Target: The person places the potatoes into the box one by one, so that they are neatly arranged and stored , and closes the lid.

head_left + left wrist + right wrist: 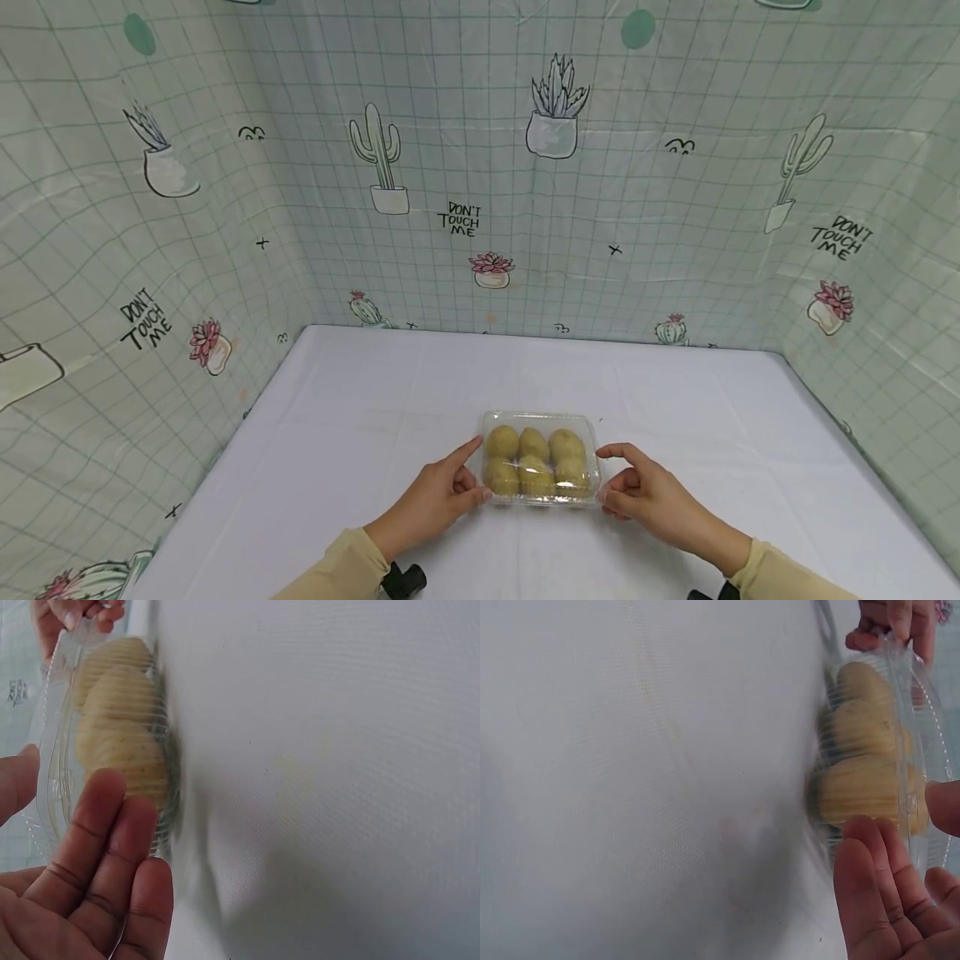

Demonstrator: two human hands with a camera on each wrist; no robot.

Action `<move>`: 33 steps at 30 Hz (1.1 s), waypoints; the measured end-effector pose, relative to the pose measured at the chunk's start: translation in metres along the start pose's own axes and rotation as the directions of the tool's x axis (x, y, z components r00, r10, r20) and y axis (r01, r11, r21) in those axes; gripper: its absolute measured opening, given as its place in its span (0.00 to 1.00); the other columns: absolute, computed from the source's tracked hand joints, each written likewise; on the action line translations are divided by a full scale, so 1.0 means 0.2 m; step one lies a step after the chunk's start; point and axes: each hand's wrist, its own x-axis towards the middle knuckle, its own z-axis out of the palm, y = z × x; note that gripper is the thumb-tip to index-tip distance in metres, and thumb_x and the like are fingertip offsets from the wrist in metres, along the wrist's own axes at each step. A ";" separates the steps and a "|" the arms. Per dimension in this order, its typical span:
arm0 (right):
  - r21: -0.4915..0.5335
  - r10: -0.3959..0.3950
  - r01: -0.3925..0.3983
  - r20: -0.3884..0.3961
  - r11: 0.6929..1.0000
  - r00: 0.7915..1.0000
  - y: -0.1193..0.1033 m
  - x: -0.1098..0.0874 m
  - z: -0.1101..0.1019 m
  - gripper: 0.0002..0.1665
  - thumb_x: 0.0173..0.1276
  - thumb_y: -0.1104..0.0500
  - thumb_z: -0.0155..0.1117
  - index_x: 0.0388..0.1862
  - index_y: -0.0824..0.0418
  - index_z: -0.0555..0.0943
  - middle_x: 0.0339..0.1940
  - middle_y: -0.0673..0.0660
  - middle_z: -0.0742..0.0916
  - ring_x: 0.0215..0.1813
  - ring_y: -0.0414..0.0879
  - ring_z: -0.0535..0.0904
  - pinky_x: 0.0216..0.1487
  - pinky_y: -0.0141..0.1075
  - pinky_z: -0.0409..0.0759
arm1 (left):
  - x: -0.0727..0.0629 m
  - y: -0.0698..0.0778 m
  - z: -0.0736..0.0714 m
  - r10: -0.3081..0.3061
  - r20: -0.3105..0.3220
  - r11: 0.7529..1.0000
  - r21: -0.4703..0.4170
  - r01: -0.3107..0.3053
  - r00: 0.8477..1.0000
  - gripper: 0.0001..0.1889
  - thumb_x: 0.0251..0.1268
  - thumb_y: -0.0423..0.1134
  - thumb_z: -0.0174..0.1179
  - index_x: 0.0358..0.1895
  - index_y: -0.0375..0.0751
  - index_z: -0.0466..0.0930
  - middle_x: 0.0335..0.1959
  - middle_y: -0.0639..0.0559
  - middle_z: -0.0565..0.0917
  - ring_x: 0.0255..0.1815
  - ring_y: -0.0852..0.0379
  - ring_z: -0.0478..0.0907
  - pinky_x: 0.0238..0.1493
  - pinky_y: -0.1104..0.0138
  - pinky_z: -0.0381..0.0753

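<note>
A clear plastic clamshell box [542, 502] sits on the white table in the head view, its lid closed. Through the plastic show several yellowish-brown, rounded, potato-like pieces [533, 445] in two rows. At the box's left side, my left hand [437, 498] holds the edge with thumb and index finger. My right hand [651, 497] holds the right edge likewise. In the left wrist view, the left thumb is beside the box's rim [56, 769] and the other fingers are below it. Whether the box's underside touches the table cannot be told.
The white tabletop [390, 383] spreads around the box. Grid-patterned cloth [450, 150] with printed cacti hangs behind the table and on both sides. Dark wrist straps with a black piece [405, 581] sit by the sleeves.
</note>
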 end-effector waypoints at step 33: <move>0.186 0.042 -0.051 0.051 0.981 0.998 0.02 0.03 -0.01 0.36 0.67 0.67 0.68 0.67 0.71 0.61 0.32 0.61 0.85 0.35 0.48 0.84 0.38 0.38 0.84 | 0.01 0.01 0.00 -0.109 -0.011 0.988 -0.115 0.107 0.994 0.41 0.62 0.36 0.71 0.76 0.36 0.59 0.25 0.57 0.84 0.23 0.64 0.72 0.23 0.72 0.70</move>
